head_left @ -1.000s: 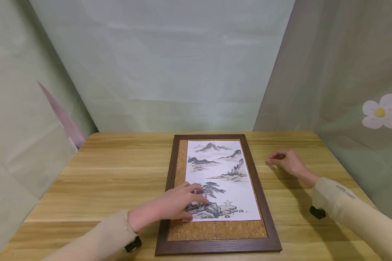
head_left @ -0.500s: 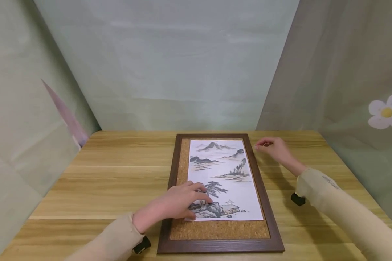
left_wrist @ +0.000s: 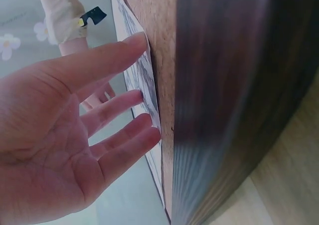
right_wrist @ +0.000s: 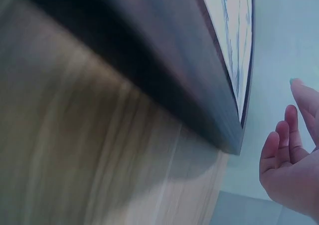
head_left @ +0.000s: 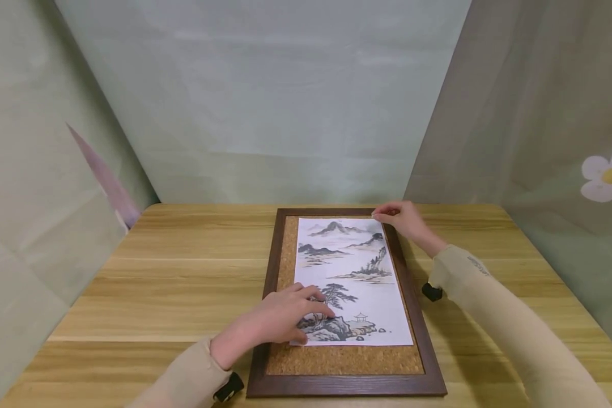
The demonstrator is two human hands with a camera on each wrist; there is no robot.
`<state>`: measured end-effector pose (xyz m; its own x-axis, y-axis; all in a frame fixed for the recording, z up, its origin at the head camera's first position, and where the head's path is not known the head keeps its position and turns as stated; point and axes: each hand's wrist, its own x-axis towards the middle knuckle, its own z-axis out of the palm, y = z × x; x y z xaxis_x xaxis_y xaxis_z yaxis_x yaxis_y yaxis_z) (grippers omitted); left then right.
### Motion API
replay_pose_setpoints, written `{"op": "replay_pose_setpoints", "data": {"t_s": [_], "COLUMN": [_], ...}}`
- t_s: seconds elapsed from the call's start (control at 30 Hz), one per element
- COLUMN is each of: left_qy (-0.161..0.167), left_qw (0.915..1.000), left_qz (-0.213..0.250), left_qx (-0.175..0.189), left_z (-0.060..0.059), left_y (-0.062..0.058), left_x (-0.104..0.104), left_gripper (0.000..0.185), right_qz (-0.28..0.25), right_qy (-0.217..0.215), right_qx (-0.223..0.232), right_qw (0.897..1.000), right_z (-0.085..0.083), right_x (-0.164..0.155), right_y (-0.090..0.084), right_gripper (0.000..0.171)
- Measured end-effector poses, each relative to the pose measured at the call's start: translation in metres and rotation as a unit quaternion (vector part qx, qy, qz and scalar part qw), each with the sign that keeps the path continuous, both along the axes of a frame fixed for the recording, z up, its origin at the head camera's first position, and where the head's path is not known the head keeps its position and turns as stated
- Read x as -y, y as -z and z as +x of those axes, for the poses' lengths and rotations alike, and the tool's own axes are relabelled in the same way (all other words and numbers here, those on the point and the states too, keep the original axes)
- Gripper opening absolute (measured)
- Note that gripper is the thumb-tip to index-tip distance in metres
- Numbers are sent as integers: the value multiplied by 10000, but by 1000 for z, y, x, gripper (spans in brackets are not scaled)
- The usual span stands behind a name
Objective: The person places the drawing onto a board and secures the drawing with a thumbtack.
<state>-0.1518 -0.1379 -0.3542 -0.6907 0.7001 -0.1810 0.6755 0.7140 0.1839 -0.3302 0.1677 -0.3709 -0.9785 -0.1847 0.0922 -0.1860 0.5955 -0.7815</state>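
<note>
A white sheet of paper (head_left: 354, 306) with an ink landscape lies on a cork board (head_left: 344, 361) in a dark brown frame (head_left: 347, 385). My left hand (head_left: 285, 314) rests on the sheet's lower left part, fingers spread and bent lightly; in the left wrist view its fingertips meet the paper and the thumb is right at the edge. Over the sheet's upper right corner, my right hand (head_left: 403, 220) pinches a small pale pin-like thing (right_wrist: 294, 81) between thumb and forefinger. Its exact kind I cannot tell. The other right fingers (right_wrist: 282, 135) are loosely curled.
The board lies on a wood-grain table (head_left: 183, 272), near its front edge. Pale green cloth (head_left: 285, 102) hangs behind and at the sides, with a printed flower (head_left: 611, 174) on the right. Dark wrist devices (head_left: 228, 387) sit below both sleeves.
My right hand has moved left and away from me, from the table right of the board to the sheet's upper right corner, still pinching the small thing. The left hand stays on the paper.
</note>
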Motion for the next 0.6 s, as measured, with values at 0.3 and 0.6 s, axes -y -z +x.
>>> {"op": "replay_pose_setpoints", "data": {"t_s": [0.3, 0.6], "left_qy": [-67, -59], "left_qw": [10000, 10000], "left_qz": [35, 43], "left_qx": [-3, 38], "left_z": [3, 5], "left_y": [0, 0], "left_x": [1, -1], "left_gripper": [61, 62], "right_qz": [-72, -318], "right_qy": [-102, -442], "right_qx": [286, 599], "right_qw": [9995, 9967], "right_z": [-8, -16], "right_x": [34, 51], "right_y": [0, 5], "right_gripper": [25, 22]}}
